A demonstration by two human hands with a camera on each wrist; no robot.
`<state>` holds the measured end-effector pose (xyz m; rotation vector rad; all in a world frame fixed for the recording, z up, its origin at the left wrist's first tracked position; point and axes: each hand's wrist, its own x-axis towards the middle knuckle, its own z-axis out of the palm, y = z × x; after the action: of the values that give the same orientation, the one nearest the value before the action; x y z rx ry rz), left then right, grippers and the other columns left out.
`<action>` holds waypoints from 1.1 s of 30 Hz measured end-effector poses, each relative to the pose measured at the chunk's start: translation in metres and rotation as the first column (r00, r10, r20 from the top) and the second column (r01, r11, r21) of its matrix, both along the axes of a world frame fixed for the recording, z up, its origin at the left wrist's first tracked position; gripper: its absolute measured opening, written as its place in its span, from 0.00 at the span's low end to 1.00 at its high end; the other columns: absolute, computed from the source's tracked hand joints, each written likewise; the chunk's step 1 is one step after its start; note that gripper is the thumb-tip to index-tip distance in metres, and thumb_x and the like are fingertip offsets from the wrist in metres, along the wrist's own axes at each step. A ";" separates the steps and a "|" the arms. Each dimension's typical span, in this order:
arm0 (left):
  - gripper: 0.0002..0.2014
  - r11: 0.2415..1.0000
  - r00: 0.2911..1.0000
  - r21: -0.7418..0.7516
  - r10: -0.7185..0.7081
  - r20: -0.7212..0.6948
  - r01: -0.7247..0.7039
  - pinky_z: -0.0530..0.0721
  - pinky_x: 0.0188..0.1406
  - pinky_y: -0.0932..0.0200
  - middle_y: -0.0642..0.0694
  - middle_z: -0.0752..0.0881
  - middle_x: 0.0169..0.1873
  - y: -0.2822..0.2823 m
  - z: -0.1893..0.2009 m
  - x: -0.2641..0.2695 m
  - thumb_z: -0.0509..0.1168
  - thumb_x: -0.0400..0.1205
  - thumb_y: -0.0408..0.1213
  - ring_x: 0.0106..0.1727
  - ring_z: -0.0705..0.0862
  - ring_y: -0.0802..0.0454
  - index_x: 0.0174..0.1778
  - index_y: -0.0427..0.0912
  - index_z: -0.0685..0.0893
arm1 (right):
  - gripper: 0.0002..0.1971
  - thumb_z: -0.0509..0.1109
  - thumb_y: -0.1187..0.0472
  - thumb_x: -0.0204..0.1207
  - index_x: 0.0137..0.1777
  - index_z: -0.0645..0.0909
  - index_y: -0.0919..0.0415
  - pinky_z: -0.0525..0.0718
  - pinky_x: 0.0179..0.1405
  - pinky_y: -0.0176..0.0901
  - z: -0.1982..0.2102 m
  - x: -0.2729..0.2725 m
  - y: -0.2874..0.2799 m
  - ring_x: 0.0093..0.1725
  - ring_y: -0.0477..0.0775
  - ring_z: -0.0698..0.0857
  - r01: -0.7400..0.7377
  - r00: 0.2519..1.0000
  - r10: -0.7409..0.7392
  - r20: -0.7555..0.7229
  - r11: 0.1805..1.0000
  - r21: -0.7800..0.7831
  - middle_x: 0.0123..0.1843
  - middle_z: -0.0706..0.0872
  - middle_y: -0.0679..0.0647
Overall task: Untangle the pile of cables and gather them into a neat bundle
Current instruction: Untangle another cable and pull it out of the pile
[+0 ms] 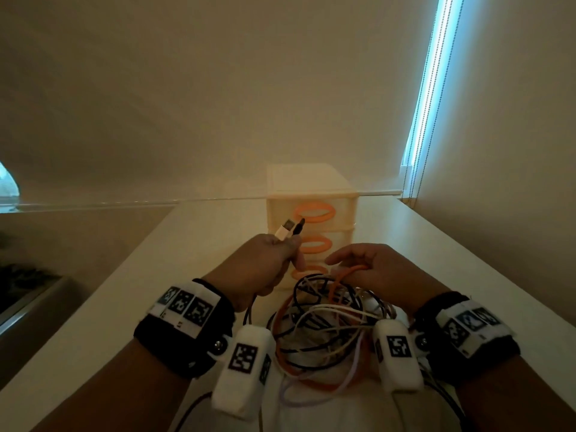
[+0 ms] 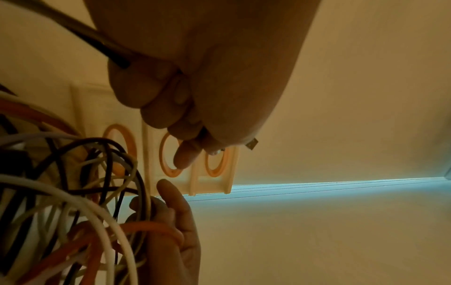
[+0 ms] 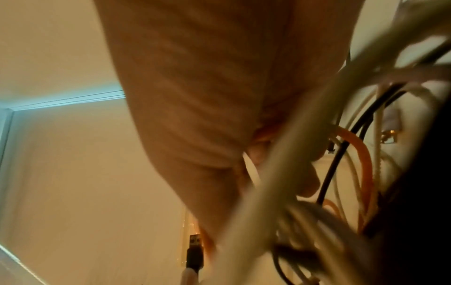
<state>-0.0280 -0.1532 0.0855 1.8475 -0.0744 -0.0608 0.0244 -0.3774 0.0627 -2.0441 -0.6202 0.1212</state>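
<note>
Left hand [image 1: 265, 266] raised over the table [image 1: 124, 294], fingers [image 2: 146, 90] curled tight round two cable ends: a white plug [image 1: 284, 231] and a black plug [image 1: 298, 227] stick out above the fist. Right hand [image 1: 380, 269] beside it, fingers pinching an orange cable [image 1: 349, 272] at the top of the cable pile [image 1: 324, 328]. Pile of black, white and orange loops lies tangled on the table between both wrists. Cream drawer box [image 1: 308, 194] with orange handles stands just behind the hands.
</note>
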 end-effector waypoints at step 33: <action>0.07 0.910 0.943 -0.335 0.302 0.139 -0.242 0.58 0.19 0.61 0.52 0.63 0.20 -0.003 -0.016 0.015 0.63 0.89 0.38 0.18 0.58 0.56 0.45 0.45 0.79 | 0.06 0.75 0.56 0.77 0.40 0.89 0.55 0.85 0.47 0.43 0.001 -0.005 -0.012 0.41 0.54 0.89 -0.066 0.987 0.061 0.148 0.997 0.028 0.38 0.91 0.54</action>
<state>-0.0134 -0.1559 0.0694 1.5234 0.0433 0.3083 0.0199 -0.3896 0.0642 -2.0144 -0.7746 -0.0025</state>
